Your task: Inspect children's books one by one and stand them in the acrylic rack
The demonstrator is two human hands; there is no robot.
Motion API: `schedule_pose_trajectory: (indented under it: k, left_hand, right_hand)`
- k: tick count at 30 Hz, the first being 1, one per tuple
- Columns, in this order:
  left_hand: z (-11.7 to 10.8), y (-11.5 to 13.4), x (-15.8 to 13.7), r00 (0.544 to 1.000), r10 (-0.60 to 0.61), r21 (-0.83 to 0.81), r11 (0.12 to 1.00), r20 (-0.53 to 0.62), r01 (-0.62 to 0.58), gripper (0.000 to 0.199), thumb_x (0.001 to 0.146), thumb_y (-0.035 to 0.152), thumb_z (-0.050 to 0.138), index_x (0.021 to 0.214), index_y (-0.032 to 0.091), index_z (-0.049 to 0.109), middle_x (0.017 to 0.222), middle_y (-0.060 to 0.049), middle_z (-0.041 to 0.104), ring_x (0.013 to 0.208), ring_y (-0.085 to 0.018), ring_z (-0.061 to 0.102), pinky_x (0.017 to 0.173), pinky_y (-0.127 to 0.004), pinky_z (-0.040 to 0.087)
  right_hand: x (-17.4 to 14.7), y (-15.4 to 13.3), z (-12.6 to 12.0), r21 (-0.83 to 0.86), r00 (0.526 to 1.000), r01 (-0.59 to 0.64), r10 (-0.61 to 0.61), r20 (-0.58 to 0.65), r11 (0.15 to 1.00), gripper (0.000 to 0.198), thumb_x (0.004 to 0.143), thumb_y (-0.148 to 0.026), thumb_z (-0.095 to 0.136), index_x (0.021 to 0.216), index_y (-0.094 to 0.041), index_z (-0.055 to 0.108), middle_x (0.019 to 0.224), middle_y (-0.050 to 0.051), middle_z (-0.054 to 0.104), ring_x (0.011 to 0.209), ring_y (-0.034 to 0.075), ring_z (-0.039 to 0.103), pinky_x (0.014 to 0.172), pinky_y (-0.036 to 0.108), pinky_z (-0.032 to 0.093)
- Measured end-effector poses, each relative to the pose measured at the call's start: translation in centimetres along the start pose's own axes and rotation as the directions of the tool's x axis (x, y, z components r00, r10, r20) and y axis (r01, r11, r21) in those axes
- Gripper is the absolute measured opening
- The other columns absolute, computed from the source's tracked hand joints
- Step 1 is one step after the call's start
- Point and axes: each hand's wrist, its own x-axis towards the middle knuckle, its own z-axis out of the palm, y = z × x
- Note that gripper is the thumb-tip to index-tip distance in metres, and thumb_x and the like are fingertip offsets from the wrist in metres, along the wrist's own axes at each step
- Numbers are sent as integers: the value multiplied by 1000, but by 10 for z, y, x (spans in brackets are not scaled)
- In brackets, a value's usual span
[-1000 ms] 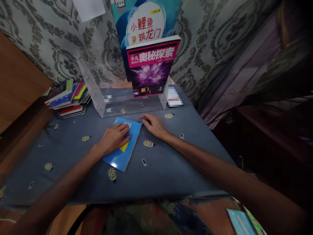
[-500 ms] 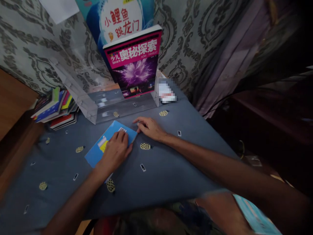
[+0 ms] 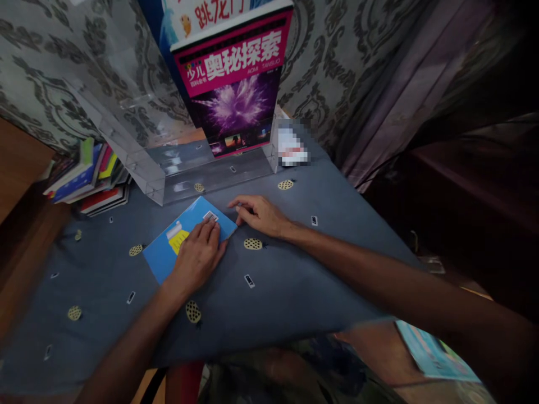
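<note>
A blue book [image 3: 162, 255] with a yellow picture and a white barcode label lies on the dark cloth. My left hand [image 3: 199, 251] rests on its right part, fingers stretched flat across the cover and thumb by the near edge. Part of the cover is hidden beneath this hand. Just beyond the book's right corner is my right hand [image 3: 260, 215], with its index finger reaching left and the other fingers loosely bent. Its thumb side is close to that corner; whether it touches cannot be made out. Nothing shows between its fingers.
A clear plastic rack [image 3: 154, 182] stands behind the book, holding an upright pink and purple book [image 3: 240, 106] and a taller blue one [image 3: 168, 33]. Several books are stacked in a pile [image 3: 90, 179] at left. The table's cloth [image 3: 290, 303] ends at a slanting right edge.
The view has tilted down slightly. A pale strip that showed below my left wrist is gone, and the blue book looks flatter. Both hands keep about the same place beside it.
</note>
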Motion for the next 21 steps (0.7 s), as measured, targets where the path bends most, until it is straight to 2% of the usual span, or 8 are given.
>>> schedule_pose_trajectory:
  k: [8, 17, 21]
  left_hand:
    - [-3, 5, 1, 999, 3, 70, 998, -48, 0, 27, 101, 28, 50, 115, 9, 63, 119, -19, 70, 110, -31, 64, 85, -44, 60]
    - [-11, 6, 4, 996, -69, 81, 995, 62, 64, 27, 100, 28, 50, 116, 12, 65, 123, -15, 70, 110, -29, 64, 78, -42, 61]
    - [-15, 7, 5, 989, -105, 61, 993, 99, 99, 27, 101, 27, 48, 116, 13, 65, 126, -15, 69, 111, -29, 64, 80, -42, 59]
  right_hand:
    - [0, 1, 1, -9, 1000, -13, 13, -12, 1000, 29, 90, -11, 49, 109, -15, 71, 66, -2, 69, 61, 11, 61, 65, 24, 45]
    - [1, 1, 1, 14, 1000, -6, 7, -20, 1000, 30, 91, -12, 48, 110, -15, 70, 68, -1, 71, 64, 13, 63, 68, 25, 46]
    - [1, 3, 2, 35, 1000, 13, -12, -28, 999, 31, 90, -12, 46, 110, -17, 70, 68, -1, 71, 64, 13, 64, 70, 27, 48]
